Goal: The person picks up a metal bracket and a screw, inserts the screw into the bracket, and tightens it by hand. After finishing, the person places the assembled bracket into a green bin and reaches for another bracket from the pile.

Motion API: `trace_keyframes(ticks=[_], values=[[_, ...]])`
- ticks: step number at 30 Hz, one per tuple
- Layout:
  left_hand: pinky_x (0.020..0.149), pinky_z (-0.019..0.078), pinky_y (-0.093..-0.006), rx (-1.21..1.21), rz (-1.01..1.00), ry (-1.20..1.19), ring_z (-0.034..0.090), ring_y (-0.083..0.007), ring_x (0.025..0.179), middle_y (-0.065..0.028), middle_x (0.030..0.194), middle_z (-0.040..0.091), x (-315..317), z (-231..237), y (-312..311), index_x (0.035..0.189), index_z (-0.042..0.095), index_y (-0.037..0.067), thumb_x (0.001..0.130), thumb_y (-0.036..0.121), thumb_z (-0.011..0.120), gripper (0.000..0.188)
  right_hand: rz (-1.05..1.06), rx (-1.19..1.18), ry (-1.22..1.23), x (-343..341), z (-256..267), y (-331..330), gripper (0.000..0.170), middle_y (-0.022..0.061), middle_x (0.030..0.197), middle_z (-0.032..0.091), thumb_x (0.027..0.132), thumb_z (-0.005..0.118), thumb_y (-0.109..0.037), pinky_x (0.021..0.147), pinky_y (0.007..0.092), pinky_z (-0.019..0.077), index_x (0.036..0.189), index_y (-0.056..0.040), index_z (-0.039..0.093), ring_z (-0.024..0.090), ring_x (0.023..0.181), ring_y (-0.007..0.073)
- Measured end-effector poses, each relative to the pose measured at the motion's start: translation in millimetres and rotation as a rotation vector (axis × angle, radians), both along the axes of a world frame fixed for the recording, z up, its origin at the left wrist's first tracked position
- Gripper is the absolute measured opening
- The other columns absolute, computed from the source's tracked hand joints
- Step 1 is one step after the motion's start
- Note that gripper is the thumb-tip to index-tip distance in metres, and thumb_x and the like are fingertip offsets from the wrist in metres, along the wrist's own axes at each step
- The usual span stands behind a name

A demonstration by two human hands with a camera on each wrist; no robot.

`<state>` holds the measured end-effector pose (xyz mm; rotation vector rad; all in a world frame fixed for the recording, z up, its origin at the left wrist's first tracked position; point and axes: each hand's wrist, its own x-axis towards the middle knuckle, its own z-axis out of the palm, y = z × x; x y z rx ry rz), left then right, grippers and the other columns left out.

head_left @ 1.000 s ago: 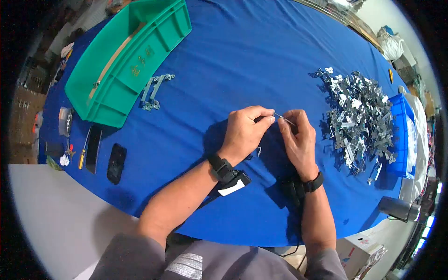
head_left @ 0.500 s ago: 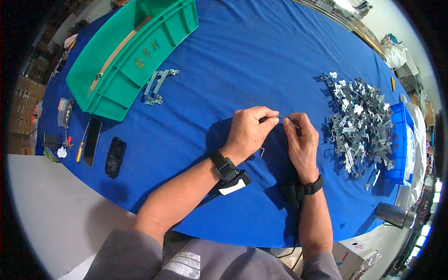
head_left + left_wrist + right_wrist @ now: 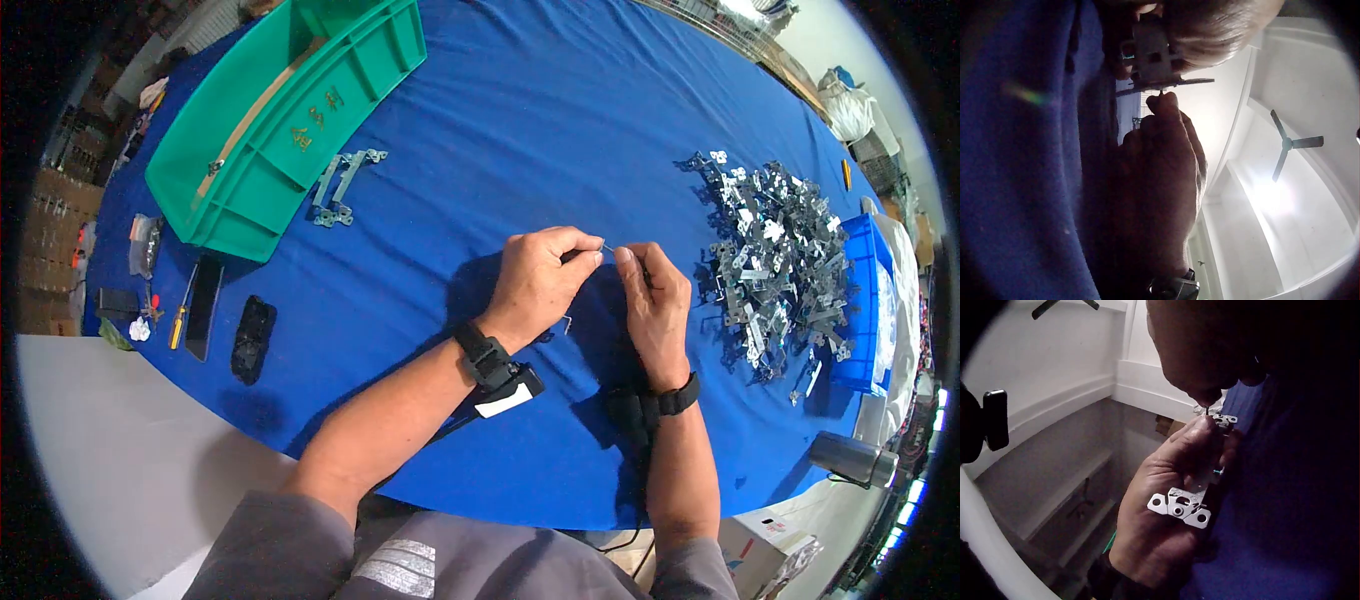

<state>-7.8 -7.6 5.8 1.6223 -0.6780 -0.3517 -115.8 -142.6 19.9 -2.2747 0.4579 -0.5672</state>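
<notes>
In the head view, my left hand [image 3: 535, 285] and right hand [image 3: 660, 310] meet fingertip to fingertip over the middle of the blue cloth. A silvery metal bracket [image 3: 1180, 509] lies along the palm side of my left hand in the right wrist view, gripped by its fingers and thumb. My right hand's fingertips pinch a small, thin, dark pin-like piece [image 3: 1207, 410] at the bracket's far end; its exact kind is too small to tell. The left wrist view shows the bracket's holed end plate [image 3: 1152, 56] beside my left palm. A little hooked metal piece [image 3: 567, 325] lies near my left wrist.
A heap of metal brackets [image 3: 775, 270] spreads at the right beside a blue tray [image 3: 862, 300]. At the left stand a green bin [image 3: 290, 170], two brackets [image 3: 342, 188], a yellow-handled screwdriver [image 3: 178, 327] and dark flat items. A metal cylinder [image 3: 850, 458] is at the right edge.
My head view has shifted slightly. The right hand has drawn a little to the right, and less metal shows between the fingertips than a second ago. Both hands keep their pinch.
</notes>
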Motion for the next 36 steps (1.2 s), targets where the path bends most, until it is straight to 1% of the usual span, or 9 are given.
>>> trace_keyframes(ticks=[4, 6, 13, 18, 25, 28, 30, 34, 36], values=[[0.062, 0.0504, -0.0241, -0.007, -0.002, -0.026, 0.063, -0.0056, 0.071, -0.0037, 0.082, 0.075, 0.2, -1.2, 0.0, 0.104, 0.077, 0.0, 0.092, 0.011, 0.074, 0.017, -0.017, 0.041, -0.101, 4.4, 2.7, 7.7, 0.013, 0.0104, 0.075, 0.064, 0.097, 0.068, -0.012, 0.058, 0.0324, 0.046, 0.098, -0.0004, 0.063, 0.057, 0.063, 0.0163], [0.061, 0.0501, -0.0239, -0.014, 0.0, -0.042, 0.063, -0.0055, 0.071, -0.0035, 0.082, 0.074, 0.7, -1.7, 0.1, 0.104, 0.077, 0.0, 0.092, 0.011, 0.074, 0.017, -0.021, 0.178, -0.162, 4.4, 1.6, 10.7, 0.014, 0.0103, 0.073, 0.062, 0.099, 0.066, -0.014, 0.057, 0.0325, 0.0447, 0.096, -0.0004, 0.065, 0.055, 0.061, 0.015], [0.06, 0.0494, -0.0232, -0.018, 0.0, 0.006, 0.062, -0.0051, 0.07, -0.004, 0.082, 0.075, 0.3, -1.8, -0.2, 0.104, 0.077, -0.001, 0.091, 0.011, 0.075, 0.017, -0.003, 0.042, -0.037, 1.6, 0.6, 2.2, 0.013, 0.0084, 0.075, 0.063, 0.098, 0.067, -0.013, 0.056, 0.0309, 0.0437, 0.098, -0.0008, 0.063, 0.054, 0.061, 0.0122], [0.06, 0.0494, -0.0232, -0.012, 0.004, -0.026, 0.062, -0.0051, 0.07, -0.0038, 0.082, 0.075, 0.6, -2.1, 0.1, 0.105, 0.077, -0.001, 0.091, 0.011, 0.076, 0.018, -0.037, 0.204, -0.168, 5.0, 2.8, 11.3, 0.015, 0.0067, 0.072, 0.061, 0.099, 0.067, -0.014, 0.056, 0.0303, 0.0435, 0.095, -0.0007, 0.064, 0.053, 0.061, 0.0116], [0.061, 0.0494, -0.0231, -0.012, -0.002, -0.006, 0.062, -0.0051, 0.07, -0.0038, 0.081, 0.074, 0.4, -1.2, 0.1, 0.105, 0.077, -0.001, 0.091, 0.01, 0.076, 0.018, 0.009, 0.022, -0.065, 1.8, 0.3, 1.4, 0.011, 0.007, 0.075, 0.063, 0.098, 0.067, -0.01, 0.057, 0.0287, 0.0437, 0.099, -0.0005, 0.062, 0.054, 0.064, 0.0106], [0.06, 0.0491, -0.0232, -0.004, -0.001, -0.003, 0.062, -0.0048, 0.07, -0.0036, 0.081, 0.074, 0.2, -0.9, -0.1, 0.105, 0.077, -0.001, 0.091, 0.01, 0.075, 0.018, 0.004, 0.081, -0.136, 4.0, 2.4, 6.3, 0.01, 0.0066, 0.073, 0.062, 0.098, 0.067, -0.01, 0.057, 0.0286, 0.0436, 0.099, -0.0006, 0.062, 0.054, 0.064, 0.0108], [0.06, 0.049, -0.0232, -0.016, 0.003, 0.0, 0.062, -0.0048, 0.07, -0.0035, 0.08, 0.074, 0.1, -0.8, -0.3, 0.105, 0.077, 0.0, 0.091, 0.01, 0.075, 0.017, -0.022, 0.225, -0.14, 4.0, 3.5, 9.7, 0.014, 0.0068, 0.073, 0.061, 0.099, 0.067, -0.014, 0.057, 0.0294, 0.0441, 0.095, -0.0007, 0.064, 0.055, 0.064, 0.0115], [0.06, 0.049, -0.0232, -0.005, -0.001, 0.002, 0.062, -0.0051, 0.069, -0.0033, 0.08, 0.074, 0.3, 0.0, -0.3, 0.104, 0.077, 0.0, 0.091, 0.01, 0.075, 0.017, 0.001, 0.159, -0.165, 3.3, -0.6, 4.3, 0.014, 0.0069, 0.073, 0.062, 0.099, 0.067, -0.014, 0.057, 0.0295, 0.0442, 0.096, -0.0006, 0.065, 0.055, 0.065, 0.0112], [0.06, 0.049, -0.0232, -0.004, -0.003, 0.016, 0.062, -0.0054, 0.069, -0.0032, 0.079, 0.073, 0.3, 0.2, -0.3, 0.104, 0.077, 0.0, 0.091, 0.01, 0.075, 0.017, 0.003, 0.02, -0.049, 1.3, 0.3, 0.4, 0.011, 0.0073, 0.075, 0.063, 0.098, 0.067, -0.01, 0.057, 0.0292, 0.0444, 0.1, -0.0008, 0.063, 0.056, 0.064, 0.0116]])
